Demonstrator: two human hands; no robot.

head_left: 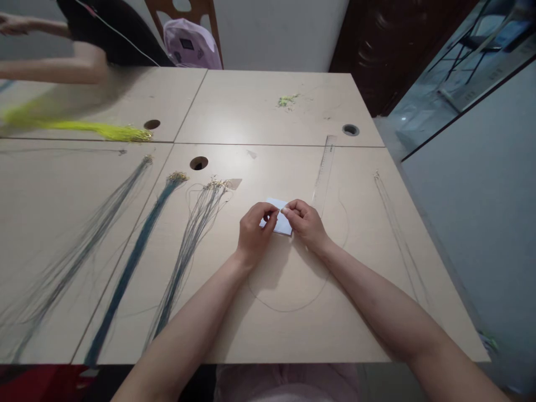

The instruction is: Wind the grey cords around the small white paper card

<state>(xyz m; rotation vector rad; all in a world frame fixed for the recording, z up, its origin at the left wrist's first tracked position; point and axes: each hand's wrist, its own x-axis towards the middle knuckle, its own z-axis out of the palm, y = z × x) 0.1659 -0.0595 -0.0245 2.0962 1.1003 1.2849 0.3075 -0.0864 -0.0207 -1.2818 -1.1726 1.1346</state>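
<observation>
Left hand (257, 226) and right hand (305, 223) are drawn close together, thumb and forefinger pinched on each, the fingertips almost meeting. Both appear closed on the thin cord (288, 311), whose slack sweeps in a broad loop over the table (364, 318), passing near the left wrist and under the right forearm. Just beneath the fingers lies a small white pad (285, 226), partly covered by the hands. Beyond the right hand is a clear ruler (324, 167); farther right, a few pale strands (396, 223). To the left, three bundles fan toward the near edge: grey-blue cords (188, 240) with gold-coloured ends, teal cords (136, 254) and grey cords (100, 231). At the far left, a co-worker (106, 33) sits by a yellow-green bundle (117, 132).

Handling (judged): the cord should be very light, limp and possibly slippery, apt to tangle or twist; a fingertip pinch close to its end would give the best control.

Limits of the view: whatever lies between the fingertips is too small to identify, and the cord's course close to the hands is indistinct. The co-worker's head is cut off, the yellow-green bundle is blurred at its left, and the left forearm hides part of the grey-blue cords.
</observation>
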